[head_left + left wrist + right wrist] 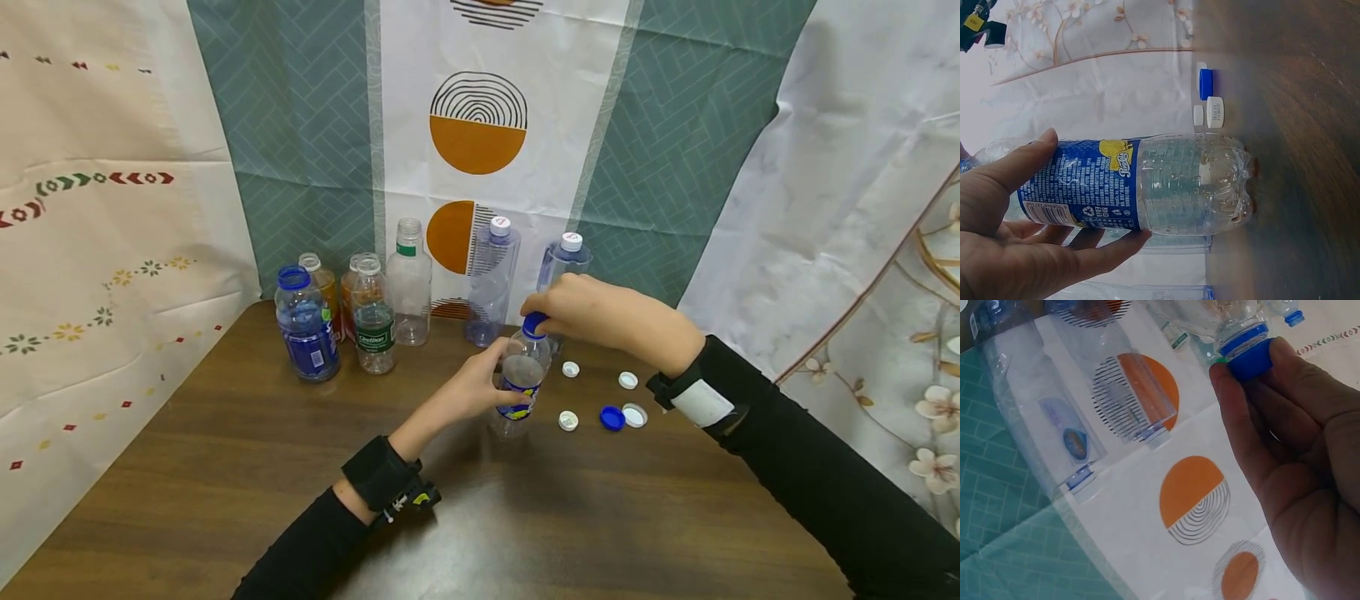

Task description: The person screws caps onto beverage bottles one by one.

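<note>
Room to pass along near tabletop (600,508). Held bottle (527,371) blocks centre; tall bottles (492,279) bar the back; clustered bottles (309,337), back left; low caps (612,418), right.

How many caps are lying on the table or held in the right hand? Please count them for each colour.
Loose white caps on the table: 4
Loose blue cap on the table: 1
Held blue cap, pinched by the right hand: 1
Total: 6
</note>
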A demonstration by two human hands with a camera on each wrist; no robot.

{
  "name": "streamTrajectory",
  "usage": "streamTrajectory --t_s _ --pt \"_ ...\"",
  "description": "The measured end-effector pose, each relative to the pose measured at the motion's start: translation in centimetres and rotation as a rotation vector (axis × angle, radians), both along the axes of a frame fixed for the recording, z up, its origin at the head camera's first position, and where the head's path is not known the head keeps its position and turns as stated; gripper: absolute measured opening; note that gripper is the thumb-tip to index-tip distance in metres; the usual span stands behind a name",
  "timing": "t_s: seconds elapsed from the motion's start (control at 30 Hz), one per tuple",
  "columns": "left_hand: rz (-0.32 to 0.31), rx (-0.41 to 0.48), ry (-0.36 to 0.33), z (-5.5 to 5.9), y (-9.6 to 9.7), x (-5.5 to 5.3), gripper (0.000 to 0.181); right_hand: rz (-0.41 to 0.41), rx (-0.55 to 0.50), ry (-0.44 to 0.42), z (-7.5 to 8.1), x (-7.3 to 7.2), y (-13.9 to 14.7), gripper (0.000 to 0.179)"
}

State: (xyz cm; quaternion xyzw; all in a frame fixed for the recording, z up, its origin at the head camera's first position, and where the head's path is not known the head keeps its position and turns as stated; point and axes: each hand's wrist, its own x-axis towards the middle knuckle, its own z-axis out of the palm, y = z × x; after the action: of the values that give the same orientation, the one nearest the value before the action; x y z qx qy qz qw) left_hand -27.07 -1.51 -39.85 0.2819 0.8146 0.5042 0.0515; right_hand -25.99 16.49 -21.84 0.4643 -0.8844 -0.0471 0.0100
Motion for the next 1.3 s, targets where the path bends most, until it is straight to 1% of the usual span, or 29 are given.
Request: streamTrajectory --t_s 0.07,0.13,0.23,0.37,0.53,0.6,0.7,0.77,0.87,0.93,1.0,1.07,1.17,1.3 --pt "-0.002 0.003 -0.008 0.0 0.0 0.0 0.069 0.005 -0.026 -0.013 0.0 0.0 0.2 0.028" --pt "-0.001 0.007 -0.018 0.1 -0.1 0.0 0.069 0.030 -0.054 -0.027 0.0 0.0 0.5 0.031" --pt "-0.002 0.013 -0.029 0.1 -0.1 0.0 0.070 0.097 -0.075 -0.048 0.2 -0.3 1.1 0.035" --pt "-0.003 0.014 -0.027 0.2 -0.1 -0.1 0.069 0.183 -0.089 -0.078 0.3 -1.1 2.0 0.036" --pt "-0.006 0.024 -0.026 0.1 0.0 0.0 0.068 0.203 -0.099 -0.106 0.5 -1.6 2.2 0.035" --pt "-0.010 0.026 -0.020 0.1 0.0 0.0 0.069 0.198 -0.094 -0.120 0.6 -1.6 2.1 0.033" --pt "-0.012 0.031 -0.011 0.1 0.0 0.1 0.070 0.183 -0.076 -0.118 0.6 -1.6 1.9 0.031" --pt "-0.009 0.030 -0.007 0.1 0.1 0.1 0.070 0.176 -0.063 -0.090 0.6 -1.5 1.7 0.028" --pt "-0.003 0.026 -0.005 0.1 0.1 0.1 0.069 0.158 -0.033 -0.023 0.4 -1.4 1.3 0.024" --pt "-0.002 0.022 -0.006 0.1 0.1 0.1 0.068 0.137 -0.016 0.019 0.3 -1.2 1.0 0.022" --pt "0.000 0.018 -0.007 0.1 0.1 0.1 0.068 0.098 -0.004 0.042 0.2 -0.9 0.6 0.022" --pt "0.001 0.016 -0.009 0.0 0.1 0.1 0.068 0.061 0.000 0.049 0.1 -0.6 0.4 0.021" --pt "0.007 0.018 -0.013 -0.1 0.2 0.1 0.067 0.027 -0.001 0.055 0.0 -0.2 0.1 0.022" --pt "0.002 0.016 -0.016 -0.1 0.2 0.0 0.068 0.022 -0.029 0.029 -0.2 0.0 0.4 0.024"
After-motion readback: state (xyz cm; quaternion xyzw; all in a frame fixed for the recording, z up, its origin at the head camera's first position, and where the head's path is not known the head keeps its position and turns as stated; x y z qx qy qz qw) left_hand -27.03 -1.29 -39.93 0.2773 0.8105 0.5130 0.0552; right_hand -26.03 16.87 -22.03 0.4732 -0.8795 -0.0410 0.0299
